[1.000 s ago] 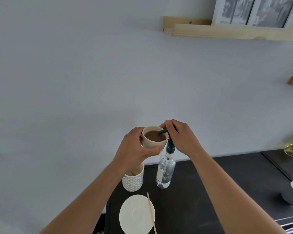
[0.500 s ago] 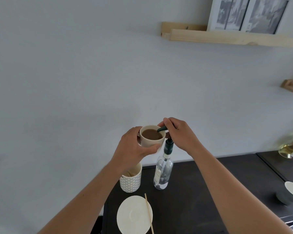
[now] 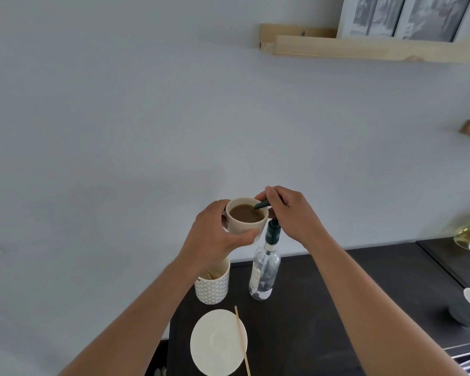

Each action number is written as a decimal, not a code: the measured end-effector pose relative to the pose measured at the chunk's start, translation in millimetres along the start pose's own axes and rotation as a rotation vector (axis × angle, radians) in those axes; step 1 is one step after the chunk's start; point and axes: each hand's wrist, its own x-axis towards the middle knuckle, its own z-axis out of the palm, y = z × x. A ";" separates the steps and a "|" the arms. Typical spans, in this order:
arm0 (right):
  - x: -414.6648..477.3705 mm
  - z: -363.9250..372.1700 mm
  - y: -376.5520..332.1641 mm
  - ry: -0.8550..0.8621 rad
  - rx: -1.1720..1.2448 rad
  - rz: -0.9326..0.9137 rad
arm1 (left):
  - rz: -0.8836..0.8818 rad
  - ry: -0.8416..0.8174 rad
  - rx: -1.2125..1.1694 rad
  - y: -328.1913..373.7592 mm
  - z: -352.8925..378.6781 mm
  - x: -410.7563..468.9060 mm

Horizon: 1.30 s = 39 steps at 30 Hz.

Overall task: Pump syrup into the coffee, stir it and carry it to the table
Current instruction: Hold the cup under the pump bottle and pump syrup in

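L hand (image 3: 215,234) wrapped round cup (image 3: 243,227) w/ fingers closed, cup of coffee (image 3: 246,213) held up over desk (image 3: 323,294), pump spout (image 3: 261,205) set over rim, R hand (image 3: 293,213) closed on pump top, syrup bottle (image 3: 263,272) upright on desk below, saucer (image 3: 217,346) & stick (image 3: 242,340) nearer.

cup (image 3: 246,222): beige, coffee-filled, held aloft | syrup bottle (image 3: 264,276): clear, upright, dark-green pump spout (image 3: 261,205) over cup

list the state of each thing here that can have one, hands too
coffee cup: filled, held up under spout
syrup bottle: upright, nearly empty
pump: spout over cup
saucer: empty
stir stick: lying across saucer
patterned cup: holds sticks
left hand: gripping cup
right hand: on pump
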 end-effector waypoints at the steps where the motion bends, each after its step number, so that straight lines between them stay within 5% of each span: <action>1: 0.0 0.4 0.5 0.002 0.005 -0.001 | 0.001 0.003 0.001 -0.9 0.9 -0.2; 39: -4.2 -4.3 4.5 -0.014 0.078 0.020 | 0.002 -0.026 0.033 -4.5 9.0 -2.9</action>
